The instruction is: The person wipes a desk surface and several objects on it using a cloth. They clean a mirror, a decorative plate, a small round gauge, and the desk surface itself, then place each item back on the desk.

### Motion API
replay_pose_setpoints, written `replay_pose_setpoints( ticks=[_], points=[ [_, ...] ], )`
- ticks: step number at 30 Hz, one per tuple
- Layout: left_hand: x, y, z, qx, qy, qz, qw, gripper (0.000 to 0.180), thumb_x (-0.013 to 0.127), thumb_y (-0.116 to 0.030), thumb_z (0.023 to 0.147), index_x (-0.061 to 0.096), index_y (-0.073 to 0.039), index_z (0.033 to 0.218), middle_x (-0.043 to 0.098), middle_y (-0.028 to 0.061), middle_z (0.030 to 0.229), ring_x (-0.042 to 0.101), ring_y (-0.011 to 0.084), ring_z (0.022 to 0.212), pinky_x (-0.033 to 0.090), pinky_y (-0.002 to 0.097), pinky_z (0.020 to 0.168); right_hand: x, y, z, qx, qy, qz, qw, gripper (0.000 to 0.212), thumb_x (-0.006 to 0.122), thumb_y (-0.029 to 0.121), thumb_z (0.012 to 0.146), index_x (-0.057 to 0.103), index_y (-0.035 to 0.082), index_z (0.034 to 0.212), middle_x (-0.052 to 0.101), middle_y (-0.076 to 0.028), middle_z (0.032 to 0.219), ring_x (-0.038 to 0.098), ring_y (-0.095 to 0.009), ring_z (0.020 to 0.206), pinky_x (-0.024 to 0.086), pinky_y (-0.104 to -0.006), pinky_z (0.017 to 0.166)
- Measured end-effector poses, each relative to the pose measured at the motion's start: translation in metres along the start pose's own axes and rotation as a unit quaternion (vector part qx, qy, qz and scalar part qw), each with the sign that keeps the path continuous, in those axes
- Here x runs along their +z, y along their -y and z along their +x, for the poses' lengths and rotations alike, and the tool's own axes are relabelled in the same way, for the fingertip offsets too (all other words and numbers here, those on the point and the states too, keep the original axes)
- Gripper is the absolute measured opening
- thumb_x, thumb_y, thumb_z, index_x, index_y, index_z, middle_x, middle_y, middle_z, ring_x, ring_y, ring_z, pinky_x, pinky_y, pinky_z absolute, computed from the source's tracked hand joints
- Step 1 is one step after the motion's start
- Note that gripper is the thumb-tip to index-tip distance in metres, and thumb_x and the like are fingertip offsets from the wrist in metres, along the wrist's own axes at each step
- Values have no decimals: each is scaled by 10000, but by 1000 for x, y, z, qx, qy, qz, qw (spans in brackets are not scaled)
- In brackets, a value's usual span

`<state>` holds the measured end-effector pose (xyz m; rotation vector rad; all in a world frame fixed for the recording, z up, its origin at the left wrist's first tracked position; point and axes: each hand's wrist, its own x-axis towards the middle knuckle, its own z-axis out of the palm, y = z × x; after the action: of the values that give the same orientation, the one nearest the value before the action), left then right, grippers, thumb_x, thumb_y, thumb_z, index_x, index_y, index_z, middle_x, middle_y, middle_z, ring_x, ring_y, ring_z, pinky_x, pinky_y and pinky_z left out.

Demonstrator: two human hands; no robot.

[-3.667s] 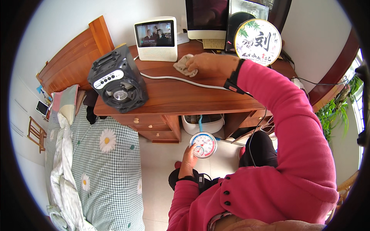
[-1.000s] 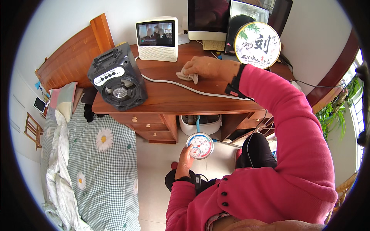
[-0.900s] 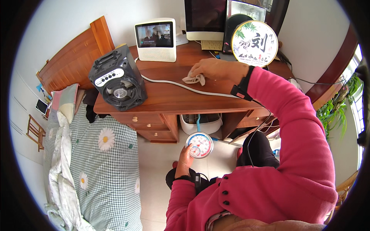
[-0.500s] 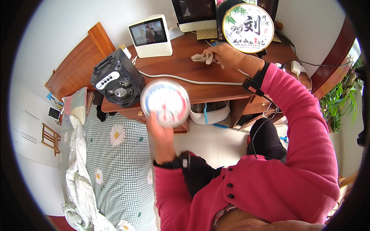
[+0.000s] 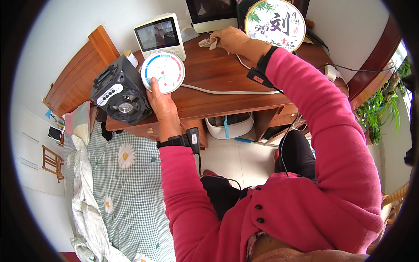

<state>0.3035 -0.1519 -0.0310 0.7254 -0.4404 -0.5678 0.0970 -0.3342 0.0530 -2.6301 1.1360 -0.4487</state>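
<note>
My left hand grips a round white dial thermometer with a blue and red scale, thumb across its lower face. It is held up over the desk's left part, between a black speaker and a white smart display, overlapping the display's lower edge in view. Toward the back of the desk, my right hand pinches a crumpled pale cloth. That hand is just in front of a computer monitor and left of a round, bamboo-decorated plaque.
A white cable runs across the brown wooden desk. Below the desk stands a white basin. At the left is a bed with checked, daisy-patterned bedding. Green plants grow at the far right.
My left hand has carried the thermometer up and forward, from the desk's front edge to beside the smart display. My right hand has moved the cloth farther back and a little left.
</note>
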Motion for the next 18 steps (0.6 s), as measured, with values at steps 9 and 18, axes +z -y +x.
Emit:
replay_pose_setpoints(
  ticks=[9,18],
  points=[
    [-6,-3,-19,2,94,51,994,478,621,-247,969,476,-21,1365,567,95,1298,544,187,1186,429,354,1016,31,-28,2,3,78,-57,995,289,576,117,876,695,171,1135,710,-105,999,699,-279,865,525,-391,749],
    [-3,-10,-15,-74,84,-40,993,511,578,-325,979,443,-62,1396,564,134,1337,565,291,1206,473,484,1002,-23,5,-99,-145,67,29,987,266,551,95,867,690,122,1092,694,-152,863,679,-256,759,539,-370,715]
  ],
)
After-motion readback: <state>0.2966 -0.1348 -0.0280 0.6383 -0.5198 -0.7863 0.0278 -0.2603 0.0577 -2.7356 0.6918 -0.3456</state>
